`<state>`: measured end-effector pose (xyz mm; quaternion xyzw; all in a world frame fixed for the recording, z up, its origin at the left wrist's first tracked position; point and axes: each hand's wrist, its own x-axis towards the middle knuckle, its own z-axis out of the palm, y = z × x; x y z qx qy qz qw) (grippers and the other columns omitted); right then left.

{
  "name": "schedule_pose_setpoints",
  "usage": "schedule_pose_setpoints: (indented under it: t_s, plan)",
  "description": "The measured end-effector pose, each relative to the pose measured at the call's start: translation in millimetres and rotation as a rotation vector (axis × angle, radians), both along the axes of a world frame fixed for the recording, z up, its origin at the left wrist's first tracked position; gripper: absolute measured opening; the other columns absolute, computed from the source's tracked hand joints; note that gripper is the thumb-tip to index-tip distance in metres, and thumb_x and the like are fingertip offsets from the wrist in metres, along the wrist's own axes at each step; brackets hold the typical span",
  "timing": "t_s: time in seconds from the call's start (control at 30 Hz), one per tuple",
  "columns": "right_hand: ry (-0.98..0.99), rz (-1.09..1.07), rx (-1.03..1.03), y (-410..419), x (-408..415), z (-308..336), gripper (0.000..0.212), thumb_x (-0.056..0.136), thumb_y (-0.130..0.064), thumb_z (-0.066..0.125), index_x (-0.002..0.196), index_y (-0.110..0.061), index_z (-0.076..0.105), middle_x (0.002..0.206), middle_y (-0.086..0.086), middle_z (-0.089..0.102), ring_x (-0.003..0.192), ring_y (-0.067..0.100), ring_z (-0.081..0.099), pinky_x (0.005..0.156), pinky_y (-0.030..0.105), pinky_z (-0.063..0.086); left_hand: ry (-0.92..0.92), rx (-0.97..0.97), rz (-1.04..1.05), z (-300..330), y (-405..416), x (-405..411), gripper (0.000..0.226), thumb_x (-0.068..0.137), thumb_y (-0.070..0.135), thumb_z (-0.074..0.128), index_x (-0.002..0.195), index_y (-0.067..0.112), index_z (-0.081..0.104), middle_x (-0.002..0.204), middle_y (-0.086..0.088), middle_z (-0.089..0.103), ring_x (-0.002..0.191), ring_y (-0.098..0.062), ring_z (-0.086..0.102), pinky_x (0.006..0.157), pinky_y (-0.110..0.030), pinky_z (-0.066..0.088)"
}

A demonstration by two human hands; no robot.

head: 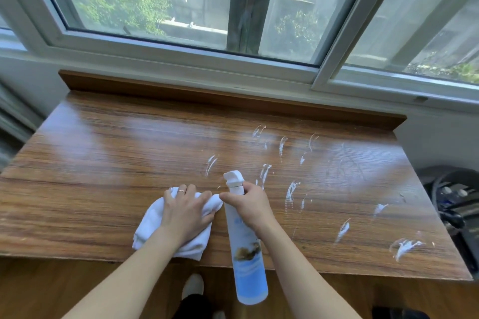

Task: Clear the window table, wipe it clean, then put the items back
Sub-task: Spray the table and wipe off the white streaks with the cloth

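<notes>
The wooden window table (108, 163) is bare of items. White streaks of cleaning foam (290, 191) lie scattered over its right half. My left hand (186, 212), with a ring on one finger, presses flat on a crumpled white cloth (150, 223) near the front edge, left of centre. My right hand (248, 204) grips the neck of a white and blue spray bottle (246, 254), held above the front edge with its nozzle pointing away toward the window.
A raised wooden ledge (181, 90) runs along the table's back under the sliding window (181, 8). Dark bags or gear (451, 204) sit on the floor right of the table. My feet (191, 290) show below the front edge.
</notes>
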<state>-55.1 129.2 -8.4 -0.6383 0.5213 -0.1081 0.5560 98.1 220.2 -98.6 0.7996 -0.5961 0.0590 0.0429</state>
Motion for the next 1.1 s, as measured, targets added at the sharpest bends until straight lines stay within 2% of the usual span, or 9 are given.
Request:
schedule_pose_setpoints:
  t_s: [0.13, 0.37, 0.47, 0.6, 0.73, 0.87, 0.97, 1.03, 1.1]
  plan:
    - [-0.066, -0.062, 0.027, -6.4, 10.0, 3.4, 0.035, 0.077, -0.033, 0.08, 0.064, -0.021, 0.049, 0.059, -0.011, 0.048, 0.06, 0.01, 0.047, 0.061, 0.029, 0.038, -0.001, -0.004, -0.018, 0.4, -13.9, 15.4, 0.039, 0.075, 0.058, 0.045, 0.084, 0.026, 0.065, 0.073, -0.004, 0.054, 0.074, -0.029, 0.056, 0.07, -0.046, 0.037]
    - [-0.064, -0.069, 0.033, -19.7, 28.7, 2.0, 0.034, 0.073, -0.035, 0.079, 0.061, -0.022, 0.049, 0.055, -0.012, 0.05, 0.058, 0.01, 0.05, 0.062, 0.032, 0.043, -0.019, -0.043, -0.076, -5.0, -32.2, 31.5, 0.037, 0.074, 0.057, 0.048, 0.085, 0.026, 0.067, 0.074, -0.003, 0.054, 0.073, -0.029, 0.056, 0.072, -0.048, 0.039]
    - [-0.087, -0.101, 0.027, -23.9, 35.7, 3.9, 0.033, 0.062, -0.047, 0.078, 0.068, -0.024, 0.055, 0.058, -0.014, 0.054, 0.06, 0.007, 0.053, 0.062, 0.028, 0.044, -0.008, -0.054, -0.089, -6.9, -40.2, 35.2, 0.038, 0.074, 0.057, 0.048, 0.086, 0.026, 0.067, 0.075, -0.003, 0.054, 0.074, -0.029, 0.056, 0.072, -0.048, 0.038]
    - [-0.087, -0.149, 0.008, -28.9, 45.0, 2.2, 0.042, 0.051, -0.058, 0.074, 0.073, -0.024, 0.06, 0.063, -0.012, 0.058, 0.064, 0.007, 0.056, 0.065, 0.03, 0.046, -0.009, -0.101, -0.116, -10.0, -56.5, 43.3, 0.039, 0.075, 0.059, 0.048, 0.085, 0.026, 0.066, 0.075, -0.004, 0.055, 0.074, -0.029, 0.057, 0.071, -0.047, 0.038]
    - [-0.072, -0.193, 0.007, -31.7, 45.6, -5.1, 0.034, 0.059, -0.049, 0.076, 0.078, -0.023, 0.066, 0.07, -0.007, 0.066, 0.069, 0.013, 0.063, 0.069, 0.037, 0.051, -0.011, -0.112, -0.104, -11.1, -76.6, 48.3, 0.043, 0.077, 0.059, 0.045, 0.087, 0.024, 0.069, 0.076, -0.006, 0.057, 0.075, -0.03, 0.058, 0.071, -0.046, 0.037]
    - [-0.079, -0.214, 0.031, -33.7, 42.7, -4.4, 0.049, 0.056, -0.053, 0.076, 0.088, -0.017, 0.071, 0.079, 0.003, 0.071, 0.074, 0.011, 0.062, 0.072, 0.035, 0.05, -0.027, -0.122, -0.077, -9.6, -105.1, 55.3, 0.044, 0.078, 0.056, 0.043, 0.085, 0.022, 0.07, 0.075, -0.01, 0.057, 0.071, -0.03, 0.056, 0.066, -0.044, 0.036]
    - [-0.06, -0.229, 0.034, -37.0, 35.1, -3.2, 0.033, 0.064, -0.043, 0.078, 0.082, -0.018, 0.067, 0.073, -0.006, 0.066, 0.072, 0.009, 0.06, 0.071, 0.033, 0.05, -0.048, -0.078, -0.028, -7.1, -136.8, 62.6, 0.041, 0.077, 0.052, 0.043, 0.082, 0.019, 0.068, 0.073, -0.01, 0.054, 0.07, -0.03, 0.054, 0.064, -0.044, 0.037]
    - [-0.048, -0.225, 0.018, -39.4, 28.3, -2.7, 0.022, 0.072, -0.036, 0.081, 0.08, -0.023, 0.065, 0.07, -0.012, 0.063, 0.07, 0.007, 0.058, 0.071, 0.029, 0.048, -0.06, 0.007, 0.022, -4.0, -151.5, 63.7, 0.035, 0.079, 0.051, 0.055, 0.088, 0.02, 0.069, 0.078, -0.01, 0.057, 0.074, -0.03, 0.055, 0.067, -0.045, 0.039]
    - [-0.03, -0.222, -0.005, -42.4, 22.3, -1.1, 0.022, 0.075, -0.035, 0.081, 0.084, -0.022, 0.066, 0.07, -0.013, 0.061, 0.068, 0.006, 0.056, 0.069, 0.027, 0.046, -0.057, 0.093, 0.057, -1.9, -157.4, 61.6, 0.031, 0.082, 0.051, 0.063, 0.097, 0.024, 0.067, 0.086, -0.008, 0.059, 0.081, -0.03, 0.055, 0.071, -0.045, 0.039]
